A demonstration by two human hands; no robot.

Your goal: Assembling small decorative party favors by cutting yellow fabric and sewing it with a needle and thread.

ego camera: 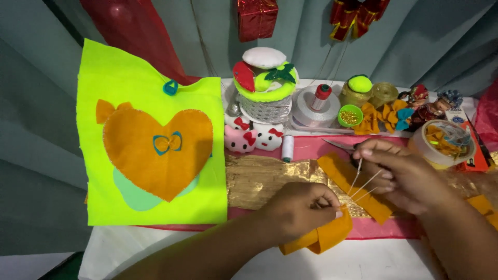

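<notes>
1. Nearest the front edge of the white-covered desk, the left hand is clenched on a folded piece of orange felt, pinching its top fold between thumb and fingertips.
2. Just beyond, toward the right edge, the right hand pinches several strands of pale thread that run down to the fold held by the left hand; its fingers are curled tight around them.
3. Under the right hand lies a flat orange felt strip, slanting across a crinkled gold foil band that runs along the middle of the desk.
4. Over the left edge hangs a neon yellow-green felt sheet bearing a large orange heart with a small blue bow.
5. Behind the gold band stand two white plush cat heads with red bows and a small white thread spool.
6. Along the back edge sit a cake-shaped felt pincushion, a roll of white ribbon, a green cup of pins and orange felt bows.
7. At the back right corner rests a roll of clear tape.
</notes>
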